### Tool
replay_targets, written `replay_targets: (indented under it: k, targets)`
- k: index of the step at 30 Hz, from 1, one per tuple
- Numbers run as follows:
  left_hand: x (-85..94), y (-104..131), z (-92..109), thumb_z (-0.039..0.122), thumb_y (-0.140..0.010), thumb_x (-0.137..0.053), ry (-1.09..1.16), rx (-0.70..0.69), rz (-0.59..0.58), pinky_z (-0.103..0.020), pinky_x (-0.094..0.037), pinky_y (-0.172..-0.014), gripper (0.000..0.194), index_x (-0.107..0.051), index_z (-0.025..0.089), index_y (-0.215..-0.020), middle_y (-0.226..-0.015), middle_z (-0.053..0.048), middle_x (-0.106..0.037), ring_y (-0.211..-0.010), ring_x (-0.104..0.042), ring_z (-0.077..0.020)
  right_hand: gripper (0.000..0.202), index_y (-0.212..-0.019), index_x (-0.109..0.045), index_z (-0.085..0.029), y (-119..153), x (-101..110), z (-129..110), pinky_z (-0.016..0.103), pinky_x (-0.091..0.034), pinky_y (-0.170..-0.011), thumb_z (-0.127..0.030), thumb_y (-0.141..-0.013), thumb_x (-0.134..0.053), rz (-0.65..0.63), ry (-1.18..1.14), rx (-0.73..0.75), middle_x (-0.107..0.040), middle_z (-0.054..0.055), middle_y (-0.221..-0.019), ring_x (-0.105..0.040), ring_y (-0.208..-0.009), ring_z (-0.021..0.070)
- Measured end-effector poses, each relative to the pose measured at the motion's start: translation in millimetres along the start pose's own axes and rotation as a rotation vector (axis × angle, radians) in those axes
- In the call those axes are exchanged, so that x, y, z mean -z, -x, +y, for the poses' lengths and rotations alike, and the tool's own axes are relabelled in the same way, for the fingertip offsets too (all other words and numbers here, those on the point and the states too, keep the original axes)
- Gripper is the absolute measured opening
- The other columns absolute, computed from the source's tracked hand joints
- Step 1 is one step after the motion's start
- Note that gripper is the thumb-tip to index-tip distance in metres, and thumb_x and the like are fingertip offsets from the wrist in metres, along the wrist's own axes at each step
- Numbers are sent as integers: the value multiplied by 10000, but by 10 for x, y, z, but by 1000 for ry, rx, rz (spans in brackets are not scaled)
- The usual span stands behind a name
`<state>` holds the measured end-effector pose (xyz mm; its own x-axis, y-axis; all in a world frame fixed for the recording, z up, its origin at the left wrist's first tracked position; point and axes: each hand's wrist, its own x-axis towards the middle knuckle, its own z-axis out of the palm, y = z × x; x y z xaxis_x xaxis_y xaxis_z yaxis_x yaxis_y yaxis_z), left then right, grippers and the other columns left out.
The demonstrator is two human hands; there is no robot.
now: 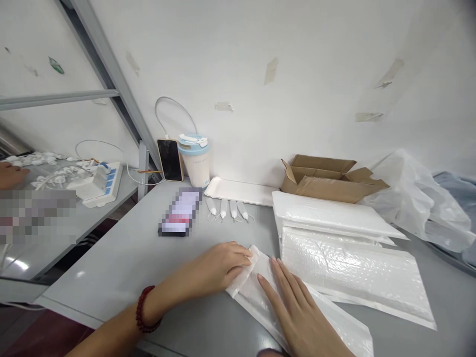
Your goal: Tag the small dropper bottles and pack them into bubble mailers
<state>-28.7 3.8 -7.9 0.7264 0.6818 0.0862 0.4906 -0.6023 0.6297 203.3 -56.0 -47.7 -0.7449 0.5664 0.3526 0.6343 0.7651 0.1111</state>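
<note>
A white padded bubble mailer [250,293] lies slantwise on the grey table in front of me, its far end folded over. My left hand [228,264] is closed on that folded end, the fingertips on top of the flap. Flat on the mailer's middle rests my right hand [297,310], fingers stretched out and nothing in its grasp. Right of it are more bubble mailers [353,270], stacked and overlapping. Several small white tags with string loops [223,209] lie in a row beyond my left hand.
A phone with a blurred screen [181,210] lies at left. Behind stand another phone [170,159], a cup [195,161] and an open cardboard box [330,186]. Plastic bags [420,198] are at right. On the left table are a power strip [107,183] and another person's hand [13,175].
</note>
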Motion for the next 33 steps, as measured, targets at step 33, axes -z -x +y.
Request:
replay_targets:
  k: [33]
  targets:
    - [13,-277,106,490,-789,-597,859,482,-8,-202,-341,-450,411,-479,151,-589,-464,50,-458,-409,-446,-72,397,-1075,-659,-267,399,992,1190,356,-552,-764,-448,-722,-678,-263,-1007,-720,-625,87,-1199,-652,-958,249]
